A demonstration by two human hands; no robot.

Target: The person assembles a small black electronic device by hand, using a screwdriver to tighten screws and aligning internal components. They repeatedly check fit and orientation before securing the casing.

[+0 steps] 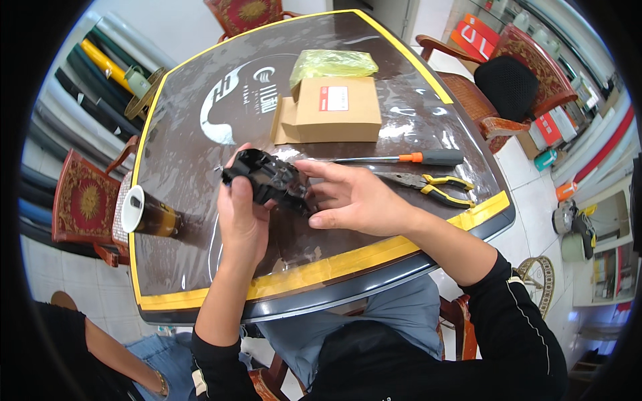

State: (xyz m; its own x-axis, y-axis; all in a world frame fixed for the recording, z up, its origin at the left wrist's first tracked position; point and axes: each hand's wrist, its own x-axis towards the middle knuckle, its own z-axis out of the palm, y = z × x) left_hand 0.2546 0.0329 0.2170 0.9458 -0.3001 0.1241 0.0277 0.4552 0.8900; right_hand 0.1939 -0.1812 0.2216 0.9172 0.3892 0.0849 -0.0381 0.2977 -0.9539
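A black, glossy plastic part [271,179] with an uneven, hollowed shape is held up over the near half of the table. My left hand [242,207] grips its left end, thumb on the near side and fingers behind. At its right end, my right hand [348,197] has its fingers bent around the edge, thumb below, touching the part; the fingertips are partly hidden. Just beyond my right hand lies a screwdriver [438,157] with a grey and orange handle. Nearer to my right wrist are pliers [435,186] with yellow and black handles.
An opened cardboard box [341,110] stands mid-table, with a yellowish plastic bag [334,63] behind it. A paper cup [150,214] sits near the left edge. Yellow tape borders the dark table [187,167]. Chairs surround it, and another person's arm [124,354] shows lower left.
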